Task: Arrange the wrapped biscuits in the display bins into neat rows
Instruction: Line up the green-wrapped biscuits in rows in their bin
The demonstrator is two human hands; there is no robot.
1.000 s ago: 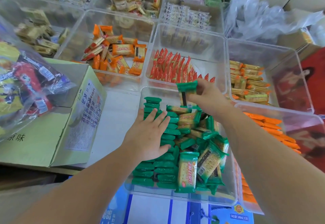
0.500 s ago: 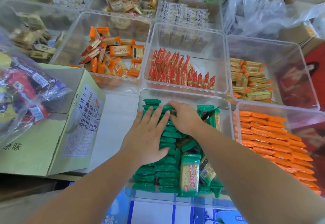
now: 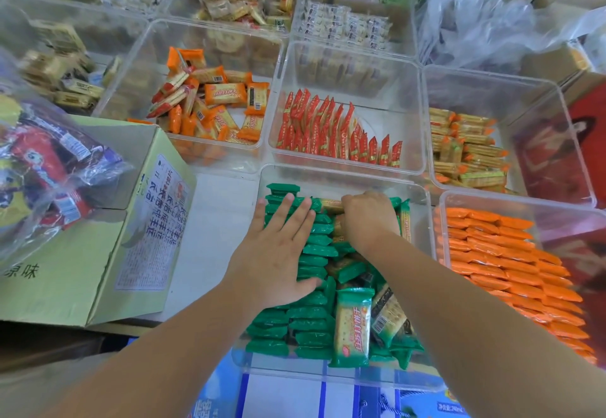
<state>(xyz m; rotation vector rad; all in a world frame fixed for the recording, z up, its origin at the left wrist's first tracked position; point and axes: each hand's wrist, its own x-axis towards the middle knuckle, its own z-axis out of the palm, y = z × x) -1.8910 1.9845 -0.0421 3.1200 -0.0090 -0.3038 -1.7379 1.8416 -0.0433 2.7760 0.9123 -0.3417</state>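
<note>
A clear plastic bin [image 3: 331, 177] right in front of me holds green-wrapped biscuits [image 3: 314, 319]. Two neat rows fill its left side; loose packs lie jumbled on the right, one standing face-up [image 3: 352, 326]. My left hand [image 3: 278, 253] lies flat with straight fingers pressing on the stacked rows. My right hand [image 3: 369, 221] is at the far end of the bin, fingers curled down around a green pack [image 3: 331, 205] among the rows; its fingertips are hidden.
Neighbouring clear bins hold orange packs in rows [image 3: 511, 263], red packs standing upright [image 3: 331, 129], loose orange packs [image 3: 213, 103] and yellow-orange packs [image 3: 469, 145]. A green cardboard box [image 3: 98, 253] with a plastic bag of snacks [image 3: 42, 168] stands at the left.
My right hand, which held a green pack up above the bin, came down and pushed it in at the far end of the rows. My left hand stayed flat on the stack.
</note>
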